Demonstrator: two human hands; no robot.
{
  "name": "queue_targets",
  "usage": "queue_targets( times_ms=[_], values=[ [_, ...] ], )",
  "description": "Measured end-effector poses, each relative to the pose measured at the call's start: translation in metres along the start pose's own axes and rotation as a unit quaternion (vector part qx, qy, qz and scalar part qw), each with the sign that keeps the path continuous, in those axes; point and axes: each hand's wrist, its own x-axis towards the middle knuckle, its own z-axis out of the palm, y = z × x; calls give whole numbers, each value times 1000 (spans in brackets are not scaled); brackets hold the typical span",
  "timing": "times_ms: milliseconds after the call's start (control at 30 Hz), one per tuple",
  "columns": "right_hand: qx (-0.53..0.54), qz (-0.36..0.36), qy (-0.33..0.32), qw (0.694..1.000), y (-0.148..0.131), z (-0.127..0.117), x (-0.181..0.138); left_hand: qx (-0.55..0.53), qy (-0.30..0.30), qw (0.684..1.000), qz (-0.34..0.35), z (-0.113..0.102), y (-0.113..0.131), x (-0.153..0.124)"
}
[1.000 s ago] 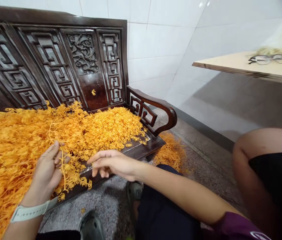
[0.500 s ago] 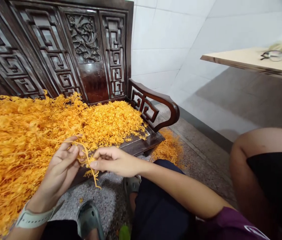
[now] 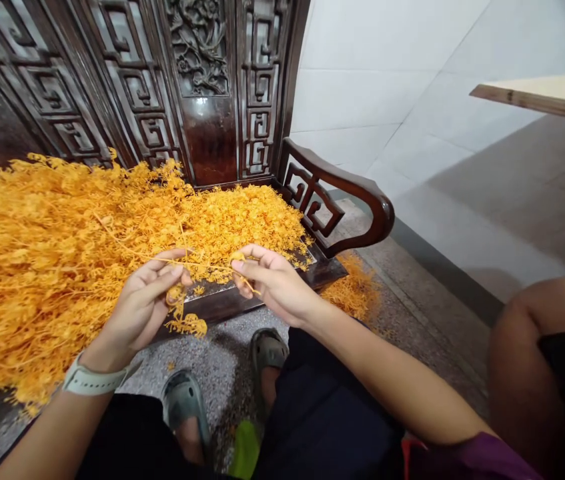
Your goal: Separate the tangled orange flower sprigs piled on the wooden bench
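Orange stem (image 3: pixel 207 265): left hand (image 3: pixel 145 293) and right hand (image 3: pixel 277 283) are pinching it near settee's (image 3: pixel 227 302) front edge, apparently stripping, next requiring tension.

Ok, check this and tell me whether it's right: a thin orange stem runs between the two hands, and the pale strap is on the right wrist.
Not quite: the pale strap is on the left wrist, as the head view shows. The thin orange stem does run between the left hand and right hand.
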Motion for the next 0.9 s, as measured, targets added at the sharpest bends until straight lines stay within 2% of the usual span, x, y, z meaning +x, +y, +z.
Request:
queue_targets(
  times_ms=[133,267,333,400,433,467,533,600,667,733,767,833,900],
  values=[
    [12,-9,31,999,0,-2,1,-10,-22,1000,7,3,-1,1],
    [-16,-39,33,999,5,-3,5,3,22,1000,-6,9,-1,3],
    [-72,-85,19,994,7,-2,5,14,40,999,-16,8,-1,3],
    [-178,-173,-11,969,8,2,1,29,48,998,-32,4,-4,2],
    [-249,-232,-35,940,9,4,-2,38,53,997,-36,3,-6,3],
    [-328,-291,-68,896,12,7,-5,46,57,997,-38,1,-8,3],
    [-478,-389,-149,773,19,13,-10,58,61,996,-37,1,-13,4],
    [-570,-466,-196,647,30,16,-11,77,57,995,-39,5,-16,4],
    [-590,-551,-194,557,39,17,-8,106,44,992,-47,11,-18,0],
    [-587,-611,-181,500,43,20,-5,130,30,990,-47,16,-20,-4],
    [-588,-620,-196,480,43,23,-7,132,22,990,-49,17,-22,-5],
    [-623,-564,-266,472,41,37,-21,116,18,991,-61,15,-27,-3],
    [-668,-458,-332,484,41,61,-50,81,51,993,-70,7,-30,7]
  ],
)
